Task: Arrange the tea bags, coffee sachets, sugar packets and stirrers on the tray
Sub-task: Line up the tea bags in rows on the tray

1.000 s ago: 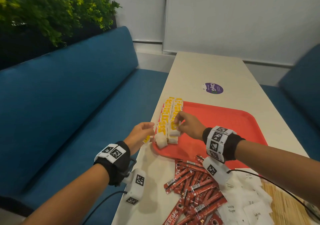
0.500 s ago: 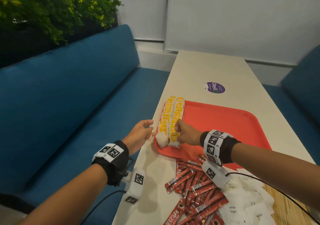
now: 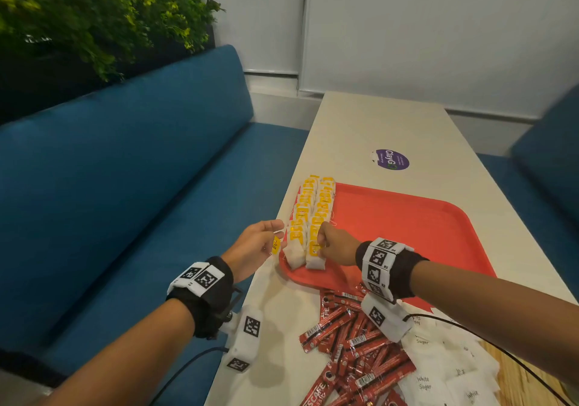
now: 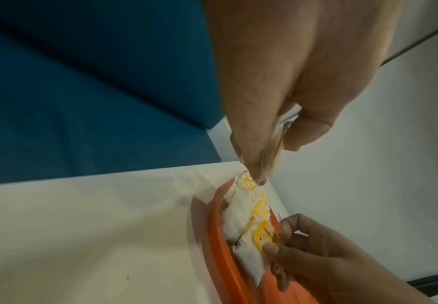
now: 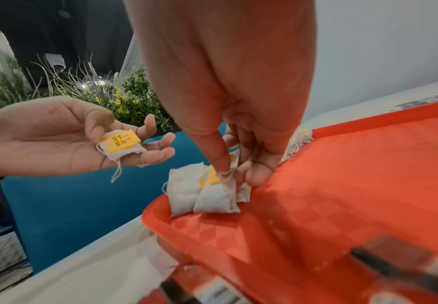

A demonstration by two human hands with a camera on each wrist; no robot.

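On the tray [image 3: 407, 227], white yellow-tagged tea bags [image 3: 313, 214] form two rows.

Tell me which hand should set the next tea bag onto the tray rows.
Left, probably. The left hand already holds a loose tea bag beside the tray; the right hand is busy pinching a placed tea bag.

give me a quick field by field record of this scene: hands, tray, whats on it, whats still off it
left hand: holds one tea bag with a yellow tag, beside the tray's near left corner
right hand: pinches the nearest tea bag of the right row
tray: red, on the white table
on tray: two rows of tea bags along its left edge
off tray: red coffee sachets and white sugar packets piled on the table near the person
stirrers: none seen
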